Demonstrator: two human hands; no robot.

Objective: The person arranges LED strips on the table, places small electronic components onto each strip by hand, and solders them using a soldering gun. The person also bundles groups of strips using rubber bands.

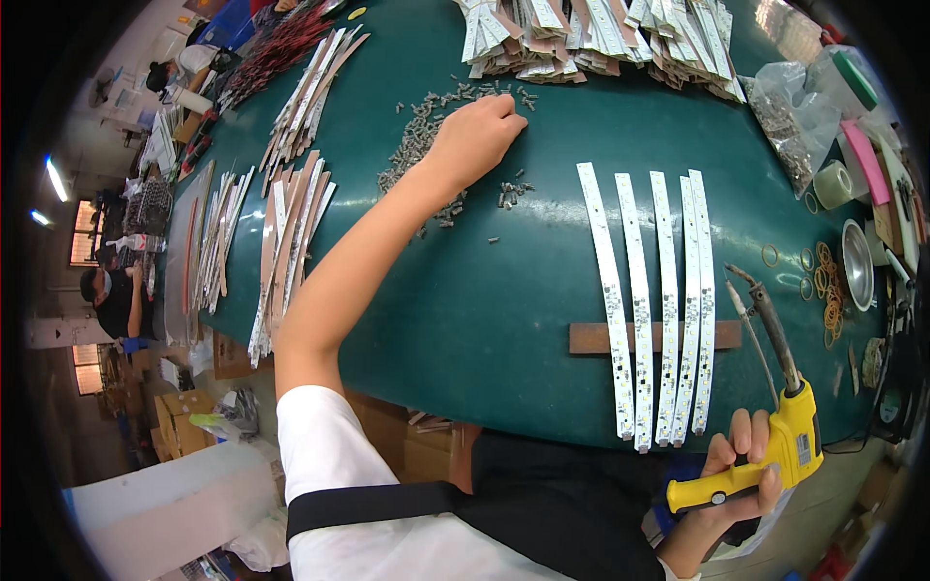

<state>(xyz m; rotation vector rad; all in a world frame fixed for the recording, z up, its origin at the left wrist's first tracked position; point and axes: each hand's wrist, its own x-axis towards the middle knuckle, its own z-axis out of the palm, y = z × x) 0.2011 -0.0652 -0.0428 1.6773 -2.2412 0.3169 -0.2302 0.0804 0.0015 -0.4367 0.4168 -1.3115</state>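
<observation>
A: Position and state of the left hand (475, 140)?

B: Noted at upper centre of the frame, at the right side of a heap of small metal parts (415, 145). Fingers are curled downward; whether a part is pinched cannot be told.

A: Right hand (744, 505)?

B: Seen at lower right. A yellow soldering gun (796, 441) is gripped by its handle, with the tip directed toward the upper left.

A: And the white circuit strips (668, 290)?

B: Five are laid right of centre, roughly parallel, across a brown bar (586, 338) on the green tabletop (484, 329). Their lower ends are placed near the right hand.
</observation>
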